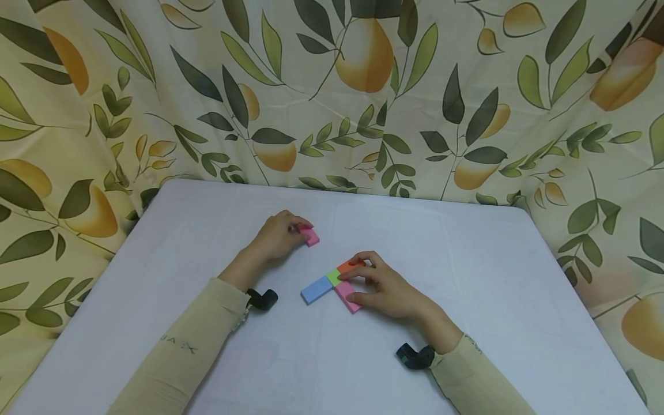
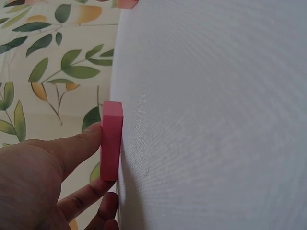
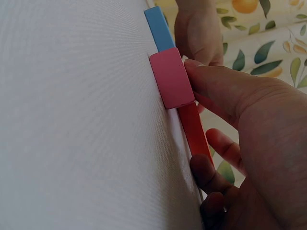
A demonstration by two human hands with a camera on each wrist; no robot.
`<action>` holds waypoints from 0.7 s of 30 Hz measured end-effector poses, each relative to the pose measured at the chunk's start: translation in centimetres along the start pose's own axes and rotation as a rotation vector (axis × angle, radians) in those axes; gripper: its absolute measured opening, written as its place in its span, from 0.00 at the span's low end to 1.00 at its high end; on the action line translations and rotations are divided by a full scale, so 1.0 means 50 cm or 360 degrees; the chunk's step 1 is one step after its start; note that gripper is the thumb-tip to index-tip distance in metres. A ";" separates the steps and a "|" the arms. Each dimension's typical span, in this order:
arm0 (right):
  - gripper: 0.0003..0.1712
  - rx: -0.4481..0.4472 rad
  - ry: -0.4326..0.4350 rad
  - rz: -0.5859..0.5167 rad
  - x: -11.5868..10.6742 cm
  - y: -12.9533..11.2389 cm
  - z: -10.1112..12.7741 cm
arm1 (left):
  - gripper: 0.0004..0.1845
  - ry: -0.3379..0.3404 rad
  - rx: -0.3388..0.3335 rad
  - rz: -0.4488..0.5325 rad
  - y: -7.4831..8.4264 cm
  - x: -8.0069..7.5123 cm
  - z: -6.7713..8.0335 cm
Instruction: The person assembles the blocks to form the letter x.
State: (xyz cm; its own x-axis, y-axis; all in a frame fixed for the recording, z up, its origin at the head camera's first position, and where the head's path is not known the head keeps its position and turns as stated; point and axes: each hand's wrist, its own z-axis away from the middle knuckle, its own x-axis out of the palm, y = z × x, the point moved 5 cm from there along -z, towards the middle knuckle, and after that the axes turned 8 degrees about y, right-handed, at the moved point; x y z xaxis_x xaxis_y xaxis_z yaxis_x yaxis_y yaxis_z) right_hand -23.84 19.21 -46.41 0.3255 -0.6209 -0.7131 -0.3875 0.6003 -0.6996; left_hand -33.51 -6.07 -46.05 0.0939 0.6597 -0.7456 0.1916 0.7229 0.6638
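My left hand pinches a pink block that lies flat on the white table, left of centre. In the left wrist view one finger of the left hand lies along the pink block and another touches its end. My right hand holds a flat cluster of touching blocks: an orange block, a green block, a blue block and a second pink block. The right hand has its thumb against the second pink block and curled fingers on the orange block; the blue block lies beyond.
A curtain printed with leaves and yellow fruit hangs behind and beside the table. The table's far edge runs close behind the hands. Black wrist cameras sit on both forearms.
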 end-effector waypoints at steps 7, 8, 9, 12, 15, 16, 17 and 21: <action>0.22 0.0000 -0.0001 -0.0004 -0.001 0.000 0.000 | 0.16 -0.0004 -0.0003 0.0010 0.002 0.000 0.000; 0.22 -0.0001 -0.0002 -0.0004 -0.001 0.001 0.000 | 0.16 -0.0005 -0.0004 0.0012 0.002 0.000 0.000; 0.22 -0.0001 -0.0001 -0.0006 -0.001 0.001 0.000 | 0.16 -0.0006 -0.0004 0.0013 0.002 0.000 0.000; 0.22 -0.0003 -0.0002 -0.0005 -0.001 0.001 0.000 | 0.16 -0.0004 -0.0001 0.0011 0.002 0.000 0.000; 0.22 -0.0005 0.0000 -0.0003 -0.001 0.001 0.000 | 0.16 -0.0006 -0.0001 0.0009 0.002 0.000 0.001; 0.22 -0.0006 0.0001 -0.0003 -0.001 0.001 0.000 | 0.16 -0.0006 0.0000 0.0007 0.002 0.000 0.001; 0.22 -0.0006 0.0002 -0.0003 -0.001 0.001 0.000 | 0.16 -0.0006 -0.0001 0.0005 0.002 0.000 0.001; 0.22 -0.0002 0.0003 -0.0006 -0.001 0.001 0.000 | 0.16 -0.0009 -0.0006 0.0010 0.004 0.000 0.003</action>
State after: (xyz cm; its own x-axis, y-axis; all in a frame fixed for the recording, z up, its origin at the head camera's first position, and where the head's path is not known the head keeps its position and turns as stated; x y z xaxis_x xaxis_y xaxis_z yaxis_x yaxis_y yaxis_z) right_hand -23.86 19.27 -46.42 0.3257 -0.6241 -0.7102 -0.3870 0.5973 -0.7025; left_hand -33.34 -5.97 -45.93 0.1007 0.6631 -0.7417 0.1875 0.7195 0.6687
